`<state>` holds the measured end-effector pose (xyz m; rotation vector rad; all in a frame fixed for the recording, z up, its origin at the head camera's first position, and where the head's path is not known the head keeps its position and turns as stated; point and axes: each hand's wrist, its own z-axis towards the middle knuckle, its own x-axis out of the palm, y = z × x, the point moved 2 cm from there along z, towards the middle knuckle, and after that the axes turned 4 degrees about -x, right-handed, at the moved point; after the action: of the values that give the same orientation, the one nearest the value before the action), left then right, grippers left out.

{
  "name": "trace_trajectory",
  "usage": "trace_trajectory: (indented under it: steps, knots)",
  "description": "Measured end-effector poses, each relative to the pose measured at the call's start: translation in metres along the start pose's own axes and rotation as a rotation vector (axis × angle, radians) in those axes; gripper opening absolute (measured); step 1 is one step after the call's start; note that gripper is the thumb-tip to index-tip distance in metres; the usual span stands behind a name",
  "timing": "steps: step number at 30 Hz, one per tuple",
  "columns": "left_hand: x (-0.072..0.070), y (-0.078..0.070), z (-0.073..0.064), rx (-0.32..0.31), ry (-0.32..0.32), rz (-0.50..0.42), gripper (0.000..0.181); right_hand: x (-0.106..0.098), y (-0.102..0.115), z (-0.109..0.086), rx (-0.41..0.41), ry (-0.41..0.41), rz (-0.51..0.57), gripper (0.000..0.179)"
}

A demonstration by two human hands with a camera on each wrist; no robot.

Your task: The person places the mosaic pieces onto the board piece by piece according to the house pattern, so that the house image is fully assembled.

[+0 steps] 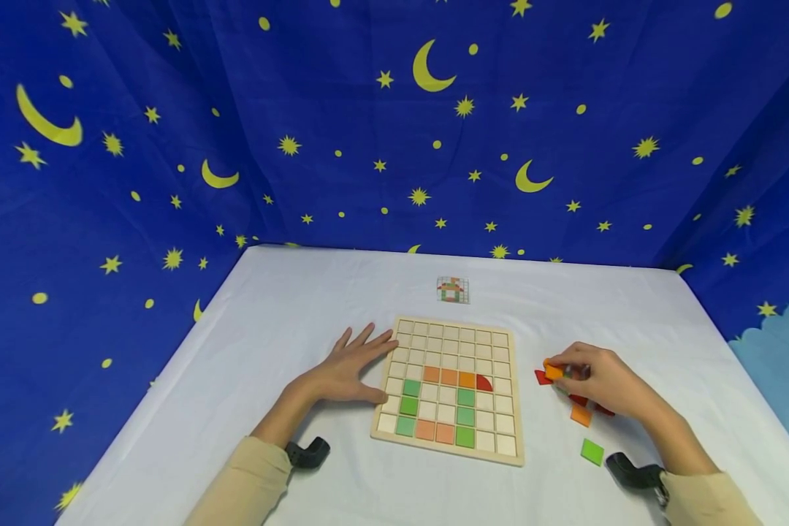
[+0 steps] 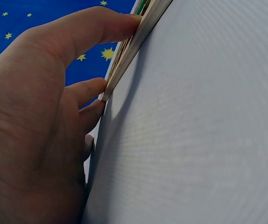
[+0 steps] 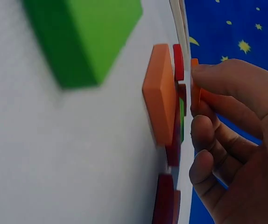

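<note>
A wooden grid board (image 1: 447, 394) lies on the white table, with green, orange and salmon square tiles set in an arch shape and a red quarter-round tile (image 1: 483, 383) at its right end. My left hand (image 1: 348, 371), fingers spread, rests against the board's left edge, thumb and fingertips at the rim. To the right of the board, my right hand (image 1: 598, 376) pinches an orange square tile (image 3: 195, 86) between thumb and fingers, raised over a small pile of tiles. Red tiles (image 1: 541, 378), an orange tile (image 1: 581, 415) and a green one (image 1: 592, 451) lie around it; the hand hides part of the pile.
A small picture card (image 1: 453, 290) with a tile pattern lies beyond the board. Blue curtains (image 1: 368, 131) with moons and stars stand behind and beside the table (image 1: 342, 475). Black wrist-worn devices (image 1: 633, 471) sit under both forearms.
</note>
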<state>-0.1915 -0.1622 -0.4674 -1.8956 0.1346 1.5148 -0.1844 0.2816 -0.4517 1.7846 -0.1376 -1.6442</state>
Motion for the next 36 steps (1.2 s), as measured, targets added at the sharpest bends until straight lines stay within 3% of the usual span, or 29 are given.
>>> trace_trajectory:
  steps: [15,36]
  knots:
    - [0.001,0.002,0.001,0.002,0.002,0.015,0.096,0.012,0.019,0.016,-0.101,0.039,0.046,0.029]
    - [0.000,0.002,0.000,-0.016,0.016,0.020,0.097,0.021,0.042,0.037,-0.156,0.066,0.037,0.029]
